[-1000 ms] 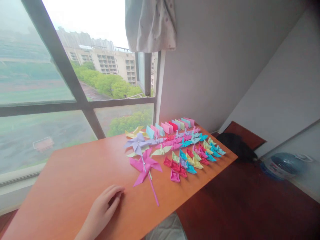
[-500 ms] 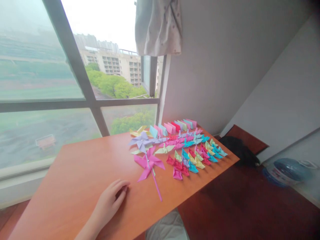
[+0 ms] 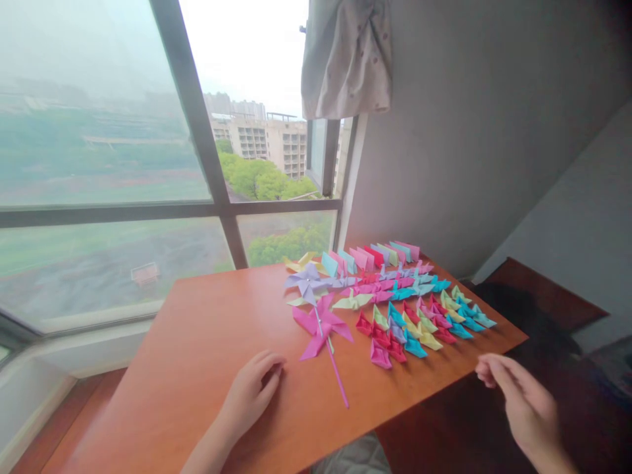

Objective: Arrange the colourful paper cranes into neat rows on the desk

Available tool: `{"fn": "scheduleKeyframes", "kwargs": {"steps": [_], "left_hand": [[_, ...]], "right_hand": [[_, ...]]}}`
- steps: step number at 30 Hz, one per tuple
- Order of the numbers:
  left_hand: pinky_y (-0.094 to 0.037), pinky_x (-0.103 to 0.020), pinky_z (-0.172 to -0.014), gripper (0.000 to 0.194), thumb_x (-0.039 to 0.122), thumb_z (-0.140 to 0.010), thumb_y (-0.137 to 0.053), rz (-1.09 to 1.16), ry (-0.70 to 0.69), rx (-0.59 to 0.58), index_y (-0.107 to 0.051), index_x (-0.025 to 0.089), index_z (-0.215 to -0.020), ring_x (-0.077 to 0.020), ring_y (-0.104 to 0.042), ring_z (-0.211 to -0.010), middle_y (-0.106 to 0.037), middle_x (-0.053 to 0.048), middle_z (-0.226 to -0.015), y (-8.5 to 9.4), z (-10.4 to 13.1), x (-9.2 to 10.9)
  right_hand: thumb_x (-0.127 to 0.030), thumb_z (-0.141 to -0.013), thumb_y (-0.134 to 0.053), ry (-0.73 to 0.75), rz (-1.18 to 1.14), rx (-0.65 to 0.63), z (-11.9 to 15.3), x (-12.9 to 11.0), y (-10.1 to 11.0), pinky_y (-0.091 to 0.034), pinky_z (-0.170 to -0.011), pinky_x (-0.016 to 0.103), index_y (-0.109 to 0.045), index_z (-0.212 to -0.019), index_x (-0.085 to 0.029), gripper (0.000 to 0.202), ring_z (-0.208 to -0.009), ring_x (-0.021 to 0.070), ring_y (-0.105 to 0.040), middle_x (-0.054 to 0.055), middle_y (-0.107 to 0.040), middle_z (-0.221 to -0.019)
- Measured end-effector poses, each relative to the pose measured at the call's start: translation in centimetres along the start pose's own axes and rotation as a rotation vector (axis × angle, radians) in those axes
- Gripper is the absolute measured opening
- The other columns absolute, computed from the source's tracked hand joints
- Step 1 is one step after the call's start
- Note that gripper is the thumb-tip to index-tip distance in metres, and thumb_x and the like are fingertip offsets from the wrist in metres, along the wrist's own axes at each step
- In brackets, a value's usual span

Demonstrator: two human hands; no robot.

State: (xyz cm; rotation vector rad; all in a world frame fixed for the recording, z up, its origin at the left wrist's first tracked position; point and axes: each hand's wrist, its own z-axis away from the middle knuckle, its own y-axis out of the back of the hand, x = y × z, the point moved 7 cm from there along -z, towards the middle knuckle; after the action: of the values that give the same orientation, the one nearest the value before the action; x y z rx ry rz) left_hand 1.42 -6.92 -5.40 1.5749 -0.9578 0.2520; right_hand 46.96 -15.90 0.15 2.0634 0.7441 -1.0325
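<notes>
In the head view, the left hand [image 3: 251, 395] lies palm down on the orange table [image 3: 197, 342], near the front edge. Its fingers are loosely curled and it holds nothing. Just to the right of it lies the pink pinwheel [image 3: 320, 324], flat on the table, with its thin pink stick [image 3: 338, 378] pointing toward the front edge. The fingertips are near the pinwheel but do not touch it.

The right hand [image 3: 518, 398] is in the air beside the right front corner of the table, a little below the table edge. Its fingers are half bent and relaxed, and it holds nothing.

Behind the pink pinwheel lies a purple pinwheel [image 3: 307, 280], partly overlapping it. To the right of both, many small folded paper pieces [image 3: 419, 322] in red, blue, yellow, pink and green lie in rows, reaching to the right edge of the table. At the far side stands a row of folded paper squares [image 3: 372, 255].

Behind the table is a big window [image 3: 148, 164] with a dark frame. A light curtain [image 3: 348, 59] hangs at the top, next to the grey wall [image 3: 469, 131].
</notes>
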Motion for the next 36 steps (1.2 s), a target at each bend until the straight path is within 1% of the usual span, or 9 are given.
{"fn": "scheduleKeyframes", "kwargs": {"steps": [2, 4, 5, 9, 13, 18, 27, 32, 36], "left_hand": [[-0.053, -0.031, -0.078, 0.021, 0.020, -0.092, -0.046, 0.001, 0.003, -0.009, -0.067, 0.020, -0.098, -0.0204, -0.067, -0.085, -0.070, -0.007, -0.091, -0.1, 0.1, 0.1], [-0.053, -0.031, -0.078, 0.021, 0.019, -0.092, -0.047, 0.008, 0.000, -0.012, -0.066, 0.020, -0.099, -0.0202, -0.066, -0.085, -0.069, -0.007, -0.091, -0.2, 0.1, 0.2], [-0.053, -0.031, -0.078, 0.020, 0.019, -0.092, -0.047, 0.015, -0.002, -0.010, -0.066, 0.020, -0.100, -0.0201, -0.066, -0.085, -0.069, -0.007, -0.091, -0.2, 0.2, 0.2], [-0.054, -0.032, -0.080, 0.025, 0.018, -0.089, -0.049, 0.052, -0.005, 0.010, -0.064, 0.020, -0.109, -0.0202, -0.066, -0.087, -0.069, -0.008, -0.096, -0.3, 0.2, 0.3], [-0.053, -0.035, -0.088, 0.033, 0.014, -0.082, -0.049, 0.108, 0.006, 0.046, -0.064, 0.020, -0.111, -0.0223, -0.066, -0.095, -0.070, -0.009, -0.104, -0.1, 0.1, 0.2], [-0.054, -0.033, -0.079, 0.026, 0.013, -0.077, -0.048, 0.123, 0.023, 0.055, -0.067, 0.018, -0.094, -0.0223, -0.066, -0.084, -0.071, -0.009, -0.093, 0.0, 0.1, 0.2], [-0.053, -0.037, -0.089, 0.027, 0.020, -0.086, -0.049, 0.113, 0.011, 0.012, -0.066, 0.020, -0.107, -0.0246, -0.065, -0.097, -0.071, -0.011, -0.106, 0.2, 0.7, 1.0], [-0.052, -0.037, -0.095, 0.034, 0.025, -0.092, -0.048, 0.042, 0.003, 0.041, -0.062, 0.020, -0.122, -0.0252, -0.066, -0.106, -0.070, -0.013, -0.118, 0.3, 1.0, 0.7], [-0.055, -0.031, -0.087, 0.027, 0.024, -0.092, -0.047, -0.017, -0.018, 0.048, -0.065, 0.022, -0.112, -0.0227, -0.070, -0.095, -0.075, -0.009, -0.103, 0.3, 0.9, 1.1]], "right_hand": [[-0.039, -0.094, -0.054, 0.101, -0.067, -0.328, 1.2, -2.4, -7.6, -0.050, -0.063, 0.031, -0.067, -0.088, -0.027, 0.019, -0.068, 0.0183, -0.063, 0.005, -0.066, -0.073], [-0.032, -0.096, -0.048, 0.229, -0.101, -0.656, 4.3, -5.9, -15.0, -0.048, -0.069, 0.032, -0.066, -0.084, -0.025, 0.023, -0.073, 0.0188, -0.063, 0.005, -0.065, -0.075], [-0.030, -0.097, -0.045, 0.286, -0.106, -0.754, 6.0, -7.7, -18.0, -0.046, -0.069, 0.031, -0.065, -0.084, -0.024, 0.024, -0.074, 0.0183, -0.062, 0.004, -0.065, -0.076], [-0.025, -0.096, -0.043, 0.356, -0.092, -0.848, 9.7, -11.9, -26.7, -0.042, -0.067, 0.027, -0.065, -0.087, -0.022, 0.024, -0.071, 0.0157, -0.059, 0.002, -0.065, -0.077], [-0.022, -0.096, -0.040, 0.293, -0.133, -0.786, 10.4, -12.3, -31.9, -0.042, -0.074, 0.026, -0.063, -0.085, -0.022, 0.026, -0.081, 0.0157, -0.060, 0.003, -0.066, -0.087], [-0.016, -0.092, -0.043, 0.237, -0.112, -0.724, 11.5, -11.1, -34.4, -0.042, -0.074, 0.026, -0.061, -0.082, -0.021, 0.021, -0.082, 0.0162, -0.059, 0.004, -0.064, -0.087], [-0.022, -0.094, -0.041, 0.187, -0.251, -0.711, 11.4, -11.0, -33.6, -0.039, -0.066, 0.025, -0.058, -0.075, -0.020, 0.025, -0.073, 0.0145, -0.056, 0.003, -0.062, -0.078], [-0.032, -0.098, -0.035, 0.136, -0.253, -0.732, 11.4, -10.3, -34.1, -0.029, -0.056, 0.025, -0.045, -0.063, -0.020, 0.039, -0.059, 0.0114, -0.047, -0.002, -0.051, -0.061], [-0.034, -0.099, -0.033, 0.120, -0.227, -0.763, 11.8, -9.8, -34.5, -0.024, -0.054, 0.026, -0.040, -0.062, -0.020, 0.040, -0.055, 0.0100, -0.042, -0.003, -0.046, -0.058]]}}
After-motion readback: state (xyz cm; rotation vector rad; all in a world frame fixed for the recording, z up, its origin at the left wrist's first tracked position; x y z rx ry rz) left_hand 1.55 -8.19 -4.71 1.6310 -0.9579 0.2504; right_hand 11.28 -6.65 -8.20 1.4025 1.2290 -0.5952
